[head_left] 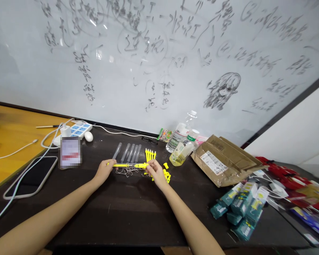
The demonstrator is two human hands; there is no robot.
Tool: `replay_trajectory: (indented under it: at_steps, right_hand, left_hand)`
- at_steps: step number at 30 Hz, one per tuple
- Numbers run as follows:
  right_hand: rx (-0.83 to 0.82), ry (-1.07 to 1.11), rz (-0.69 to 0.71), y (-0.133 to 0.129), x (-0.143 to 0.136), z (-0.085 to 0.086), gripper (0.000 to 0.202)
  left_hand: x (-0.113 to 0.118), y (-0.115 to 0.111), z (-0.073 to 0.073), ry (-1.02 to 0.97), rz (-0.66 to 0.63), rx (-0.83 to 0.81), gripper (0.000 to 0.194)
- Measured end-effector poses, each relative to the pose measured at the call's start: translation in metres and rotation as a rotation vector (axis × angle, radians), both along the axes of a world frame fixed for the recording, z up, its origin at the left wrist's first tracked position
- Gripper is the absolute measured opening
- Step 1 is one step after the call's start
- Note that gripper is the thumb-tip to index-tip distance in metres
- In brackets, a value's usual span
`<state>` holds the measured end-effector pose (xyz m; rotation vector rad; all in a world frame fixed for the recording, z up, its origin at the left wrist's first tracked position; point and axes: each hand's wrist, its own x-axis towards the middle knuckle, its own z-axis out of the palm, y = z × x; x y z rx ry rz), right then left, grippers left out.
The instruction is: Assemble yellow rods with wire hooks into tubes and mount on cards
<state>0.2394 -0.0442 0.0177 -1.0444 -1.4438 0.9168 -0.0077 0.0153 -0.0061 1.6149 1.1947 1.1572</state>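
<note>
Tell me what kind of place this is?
Probably an office or workroom: there's a big whiteboard covered in writing, a dark desk and a power strip.

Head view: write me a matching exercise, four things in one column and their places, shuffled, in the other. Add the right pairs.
Things
1. cardboard box
2. yellow-and-clear piece
3. phone
4. clear tubes

Places
A. held between the left hand and the right hand
B. lying side by side, just beyond the held piece
C. to the right of the two bottles
D. at the left of the dark table, with a pale cable across it

Right pairs: 1-C, 2-A, 3-D, 4-B
</note>
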Motion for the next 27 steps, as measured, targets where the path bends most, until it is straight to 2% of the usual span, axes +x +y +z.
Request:
replay_trajectory:
  at_steps: [7, 10, 12, 17, 19, 22, 27]
  right_hand:
    - [-0.019, 0.068, 0.056, 0.001, 0.001, -0.003, 0.025]
    - [-0.018, 0.089, 0.071, 0.002, 0.002, -0.003, 0.026]
    - [-0.022, 0.103, 0.064, 0.002, 0.002, -0.002, 0.027]
    - [-0.039, 0.187, 0.025, 0.005, 0.006, -0.002, 0.027]
    - [-0.048, 0.205, 0.013, 0.006, 0.008, -0.002, 0.027]
    - [-0.061, 0.195, 0.008, 0.007, 0.009, -0.004, 0.027]
    - [-0.077, 0.198, 0.025, 0.009, 0.01, -0.006, 0.028]
  left_hand:
    - [0.002, -0.003, 0.004, -0.025, -0.016, -0.036, 0.038]
    - [0.003, -0.003, 0.005, -0.02, -0.047, -0.07, 0.041]
    - [0.002, -0.004, 0.006, 0.014, -0.083, -0.037, 0.043]
    - [0.002, -0.011, 0.015, 0.188, -0.214, 0.165, 0.044]
    - [0.003, -0.018, 0.021, 0.254, -0.284, 0.167, 0.044]
    - [0.005, -0.028, 0.029, 0.292, -0.476, 0.156, 0.032]
    - [0.007, -0.038, 0.032, 0.354, -0.577, 0.148, 0.039]
